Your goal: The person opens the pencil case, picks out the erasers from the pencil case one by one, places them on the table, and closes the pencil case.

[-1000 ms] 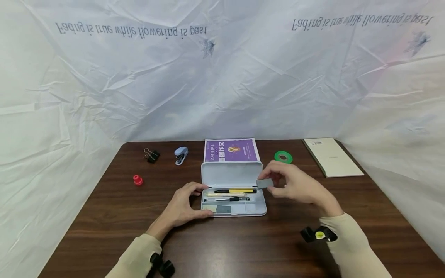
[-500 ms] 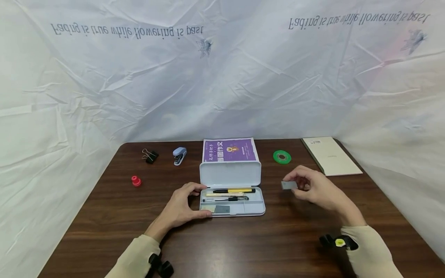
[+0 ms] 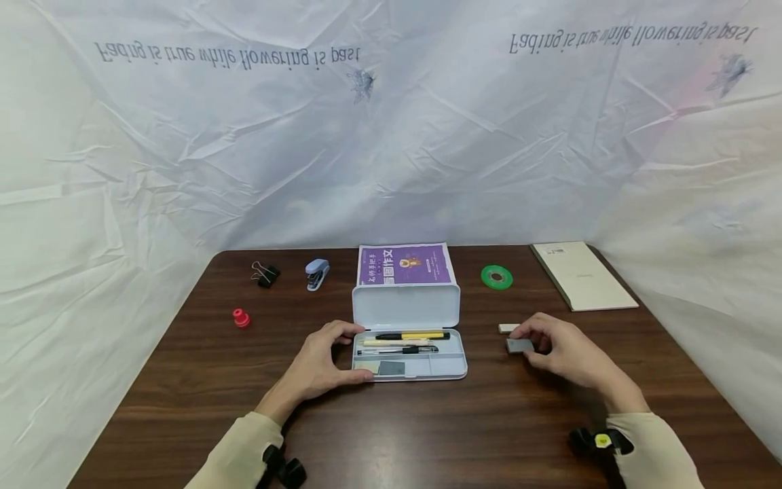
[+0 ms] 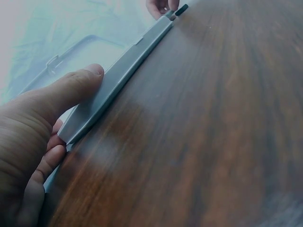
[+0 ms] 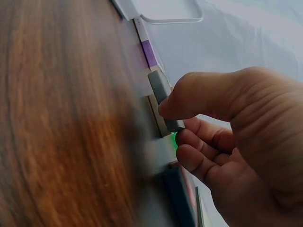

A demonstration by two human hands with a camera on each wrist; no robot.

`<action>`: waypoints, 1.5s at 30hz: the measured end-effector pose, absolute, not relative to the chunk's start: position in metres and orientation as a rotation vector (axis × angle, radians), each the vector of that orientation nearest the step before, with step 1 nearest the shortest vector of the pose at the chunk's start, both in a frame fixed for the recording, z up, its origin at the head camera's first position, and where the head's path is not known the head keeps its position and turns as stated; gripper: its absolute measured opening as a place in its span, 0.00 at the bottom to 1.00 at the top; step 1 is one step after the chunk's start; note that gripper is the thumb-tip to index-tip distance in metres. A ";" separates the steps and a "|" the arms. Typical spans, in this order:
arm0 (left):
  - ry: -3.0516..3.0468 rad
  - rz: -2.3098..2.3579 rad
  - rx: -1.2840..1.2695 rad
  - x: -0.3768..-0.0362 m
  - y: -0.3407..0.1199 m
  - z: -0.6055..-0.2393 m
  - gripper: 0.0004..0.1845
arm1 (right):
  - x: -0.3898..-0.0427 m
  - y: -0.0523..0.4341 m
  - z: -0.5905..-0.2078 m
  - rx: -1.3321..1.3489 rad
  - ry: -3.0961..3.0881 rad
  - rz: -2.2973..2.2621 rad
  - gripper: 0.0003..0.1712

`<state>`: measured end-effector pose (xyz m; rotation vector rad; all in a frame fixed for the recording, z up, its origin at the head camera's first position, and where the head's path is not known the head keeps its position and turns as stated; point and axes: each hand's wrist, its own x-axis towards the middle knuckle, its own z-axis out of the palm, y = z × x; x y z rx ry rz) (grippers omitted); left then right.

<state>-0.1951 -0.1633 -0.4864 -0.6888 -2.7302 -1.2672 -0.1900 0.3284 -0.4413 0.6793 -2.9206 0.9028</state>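
Note:
My left hand (image 3: 314,360) grips the left end of an open white pencil case (image 3: 406,307), thumb on its front edge and fingers at the back. Inside lie a yellow-and-black pen (image 3: 426,335), a cream pen, and a clear pen with a black grip (image 3: 412,350). A cream block (image 3: 366,367) and a grey block (image 3: 392,368) occupy the front compartment. Right of the case, my right hand (image 3: 568,350) pinches a grey eraser (image 3: 518,346) between thumb and fingers, just above the table. Close behind it lies a white eraser (image 3: 507,328), partly covered by the fingers.
Behind the case is a purple book (image 3: 406,263). A green tape roll (image 3: 497,277) and a cream notebook (image 3: 584,275) lie at the back right. To the left are a stapler (image 3: 317,274), a black binder clip (image 3: 266,275) and a small red object (image 3: 241,317).
My right hand has carried the grey eraser from above the case's right end out to the right and lower, near the table. The white eraser has come into view. My left hand keeps its hold.

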 end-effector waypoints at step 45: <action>-2.712 -1.271 -0.702 -0.195 -0.164 -0.488 0.43 | -0.202 0.281 -0.407 0.843 -2.701 1.383 0.25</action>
